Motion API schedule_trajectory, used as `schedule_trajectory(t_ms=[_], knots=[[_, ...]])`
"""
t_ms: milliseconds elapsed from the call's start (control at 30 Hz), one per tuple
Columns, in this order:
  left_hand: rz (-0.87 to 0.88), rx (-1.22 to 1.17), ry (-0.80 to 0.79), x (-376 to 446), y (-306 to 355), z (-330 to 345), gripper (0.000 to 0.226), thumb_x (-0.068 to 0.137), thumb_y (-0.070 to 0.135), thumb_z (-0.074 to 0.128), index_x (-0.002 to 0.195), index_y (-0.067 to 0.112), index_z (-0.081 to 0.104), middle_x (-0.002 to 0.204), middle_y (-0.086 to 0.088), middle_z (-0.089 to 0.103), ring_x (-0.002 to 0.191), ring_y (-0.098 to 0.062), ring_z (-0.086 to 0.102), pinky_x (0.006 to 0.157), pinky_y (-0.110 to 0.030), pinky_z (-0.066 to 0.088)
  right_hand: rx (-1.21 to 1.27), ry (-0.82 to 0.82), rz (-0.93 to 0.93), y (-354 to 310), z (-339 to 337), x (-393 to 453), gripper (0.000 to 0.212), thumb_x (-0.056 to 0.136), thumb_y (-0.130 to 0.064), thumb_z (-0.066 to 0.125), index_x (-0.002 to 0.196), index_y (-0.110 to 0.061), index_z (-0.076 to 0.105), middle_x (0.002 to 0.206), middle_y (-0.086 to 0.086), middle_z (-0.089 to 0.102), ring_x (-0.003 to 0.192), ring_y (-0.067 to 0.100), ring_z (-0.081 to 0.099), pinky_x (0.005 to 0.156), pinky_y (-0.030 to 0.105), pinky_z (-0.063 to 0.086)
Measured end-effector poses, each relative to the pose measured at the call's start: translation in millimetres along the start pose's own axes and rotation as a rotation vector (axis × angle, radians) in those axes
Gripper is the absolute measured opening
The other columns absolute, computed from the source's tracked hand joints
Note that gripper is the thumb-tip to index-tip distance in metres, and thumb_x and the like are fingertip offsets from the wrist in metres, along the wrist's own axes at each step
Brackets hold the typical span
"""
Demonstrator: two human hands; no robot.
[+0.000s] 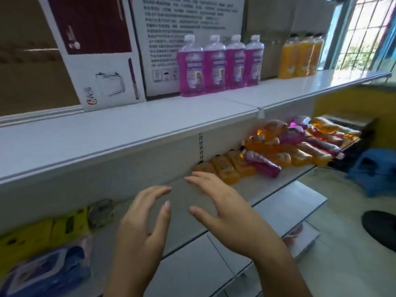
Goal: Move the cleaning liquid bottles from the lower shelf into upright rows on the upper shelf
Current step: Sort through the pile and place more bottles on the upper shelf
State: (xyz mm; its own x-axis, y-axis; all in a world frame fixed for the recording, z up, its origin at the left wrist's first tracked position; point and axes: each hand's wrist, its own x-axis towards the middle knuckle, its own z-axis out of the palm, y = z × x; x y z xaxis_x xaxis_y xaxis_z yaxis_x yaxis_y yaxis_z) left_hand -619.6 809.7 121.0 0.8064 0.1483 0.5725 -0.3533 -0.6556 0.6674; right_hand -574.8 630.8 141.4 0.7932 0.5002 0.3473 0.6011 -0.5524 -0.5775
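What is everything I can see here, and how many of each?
Upright purple bottles: four, purple liquid with clear caps, in a row on the upper shelf.
Upright orange bottles: at least three, orange, farther right on the upper shelf.
Lying bottles: a heap, orange and purple, too jumbled to count, on the lower shelf.
Carton: one, white and dark red, at the back of the upper shelf.
Yellow packs: count unclear, lower left.
Blue pack: one, bottom left.
Blue stool: one, on the floor at right.
Left hand: open, empty.
Right hand: open, empty.
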Motion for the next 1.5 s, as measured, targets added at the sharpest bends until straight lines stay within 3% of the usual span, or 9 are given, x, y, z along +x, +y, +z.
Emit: schedule_trajectory(t_ms=[233,433,533,700,800,967,1100,1233,1500], knots=[[0.032,0.004,-0.166,21.3,48.4,116.7,0.017,0.095,0.016,0.057,0.106,0.025,0.066,0.109,0.018,0.062,0.105,0.008,0.055,0.085,-0.002,0.036,-0.007,0.145,0.229,112.2,-71.4,-59.6,0.051,0.099,-0.042,0.053,0.146,-0.046,0.033,0.144,-0.036,0.026,0.115,-0.035,0.012,0.088,-0.013,0.007],[0.053,-0.049,-0.274,32.6,109.5,237.1,0.019,0.096,0.021,0.056,0.112,0.029,0.063,0.115,0.021,0.058,0.110,0.014,0.049,0.085,0.000,0.034,-0.048,0.216,0.331,198.8,-141.6,-106.9,0.049,0.097,-0.047,0.054,0.141,-0.052,0.033,0.152,-0.032,0.026,0.117,-0.034,0.016,0.096,-0.005,0.006],[0.052,-0.071,-0.342,33.5,137.1,294.4,0.021,0.098,0.024,0.054,0.116,0.032,0.060,0.116,0.024,0.056,0.109,0.014,0.048,0.089,-0.007,0.036,-0.079,0.273,0.376,233.7,-177.6,-129.2,0.047,0.097,-0.044,0.055,0.140,-0.052,0.035,0.150,-0.031,0.029,0.128,-0.020,0.023,0.106,0.005,0.015],[0.072,-0.072,-0.436,42.6,164.6,368.2,0.026,0.099,0.027,0.053,0.123,0.030,0.059,0.121,0.021,0.055,0.113,0.007,0.048,0.093,-0.008,0.034,-0.035,0.325,0.408,287.1,-215.7,-147.5,0.043,0.097,-0.039,0.056,0.138,-0.045,0.043,0.132,-0.037,0.032,0.109,-0.040,0.017,0.086,-0.014,0.012],[0.056,-0.065,-0.474,56.4,166.7,400.5,0.028,0.099,0.029,0.052,0.127,0.030,0.057,0.124,0.020,0.054,0.116,0.004,0.048,0.097,-0.015,0.036,0.000,0.347,0.438,317.1,-227.6,-144.5,0.042,0.097,-0.038,0.057,0.135,-0.047,0.043,0.136,-0.034,0.036,0.115,-0.032,0.026,0.090,-0.010,0.016],[0.011,-0.072,-0.506,96.7,154.6,460.2,0.031,0.100,0.025,0.052,0.131,0.028,0.053,0.132,0.015,0.052,0.118,0.002,0.046,0.097,-0.016,0.033,-0.013,0.331,0.523,376.7,-242.2,-124.3,0.046,0.096,-0.039,0.059,0.139,-0.043,0.043,0.148,-0.025,0.037,0.136,-0.003,0.034,0.113,0.021,0.029],[0.010,-0.099,-0.504,142.9,146.0,517.1,0.029,0.102,0.024,0.046,0.130,0.027,0.054,0.133,0.019,0.049,0.115,0.017,0.038,0.094,-0.003,0.027,-0.070,0.302,0.562,436.8,-260.2,-96.1,0.047,0.096,-0.041,0.059,0.137,-0.048,0.040,0.144,-0.027,0.035,0.125,-0.010,0.032,0.104,0.014,0.025],[-0.044,-0.134,-0.544,197.7,140.4,566.3,0.031,0.102,0.023,0.047,0.132,0.022,0.054,0.136,0.008,0.051,0.122,-0.006,0.046,0.102,-0.026,0.037,-0.087,0.275,0.555,488.1,-289.8,-52.0,0.046,0.095,-0.039,0.060,0.136,-0.045,0.041,0.143,-0.024,0.039,0.120,-0.008,0.036,0.095,0.009,0.026],[-0.216,-0.215,-0.619,276.4,123.1,645.3,0.020,0.102,0.032,0.046,0.111,0.050,0.050,0.116,0.018,0.046,0.110,-0.008,0.049,0.088,-0.031,0.045,-0.113,0.237,0.571,569.9,-318.6,-2.8,0.050,0.095,-0.039,0.060,0.142,-0.036,0.042,0.147,-0.016,0.040,0.121,-0.005,0.036,0.084,0.001,0.028]])
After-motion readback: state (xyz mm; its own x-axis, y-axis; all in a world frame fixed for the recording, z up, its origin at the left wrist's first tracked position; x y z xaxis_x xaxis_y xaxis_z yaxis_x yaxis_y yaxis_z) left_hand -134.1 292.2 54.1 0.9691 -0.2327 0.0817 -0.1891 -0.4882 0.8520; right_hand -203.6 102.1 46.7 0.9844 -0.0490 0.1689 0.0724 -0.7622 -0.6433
